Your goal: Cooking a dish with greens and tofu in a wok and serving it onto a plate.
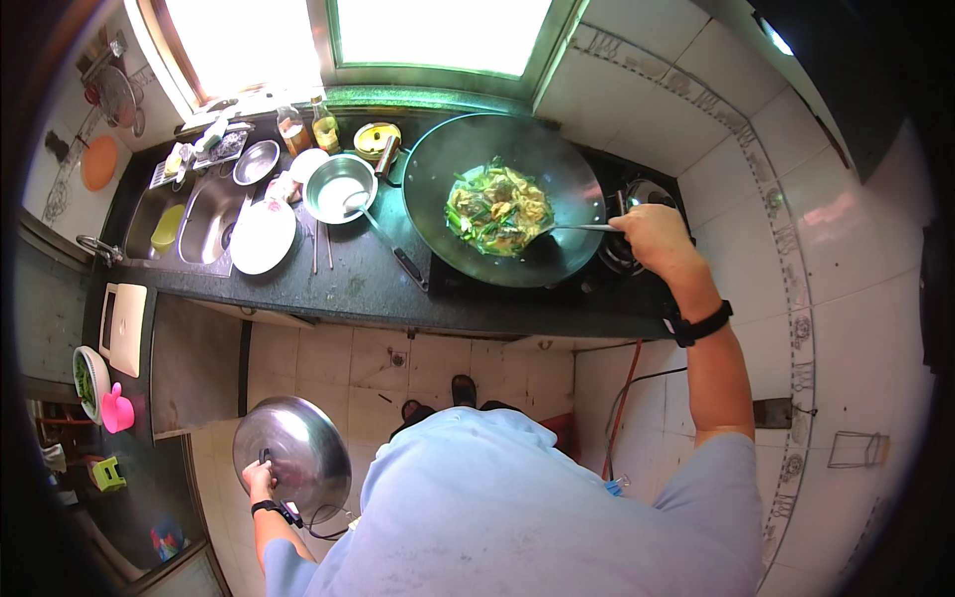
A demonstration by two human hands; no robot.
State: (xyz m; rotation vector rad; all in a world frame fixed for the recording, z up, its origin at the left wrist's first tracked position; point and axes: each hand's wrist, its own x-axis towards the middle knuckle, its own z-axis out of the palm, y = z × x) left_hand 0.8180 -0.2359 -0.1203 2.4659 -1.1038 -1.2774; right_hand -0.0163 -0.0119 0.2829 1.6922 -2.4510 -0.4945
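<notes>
My right hand [650, 233] grips the handle of a metal spatula [578, 227], whose blade end is down in the food at the right side of the wok. The large dark wok [574, 179] sits on the stove and holds a stir-fry [498, 209] of green vegetables and yellowish-brown pieces. Down at my left side, my left hand [260, 476] holds a large domed metal lid [306, 448] by its dark knob, out over the floor and away from the counter. What lies under the food is hidden.
Left of the wok stand a metal pot [339, 168] with a ladle [384, 242] across it, chopsticks [322, 248], a white plate [262, 237] and bottles [325, 128]. A double sink [216, 216] lies farther left. A pink dipper [117, 409] and a white basket [90, 384] rest on the side counter.
</notes>
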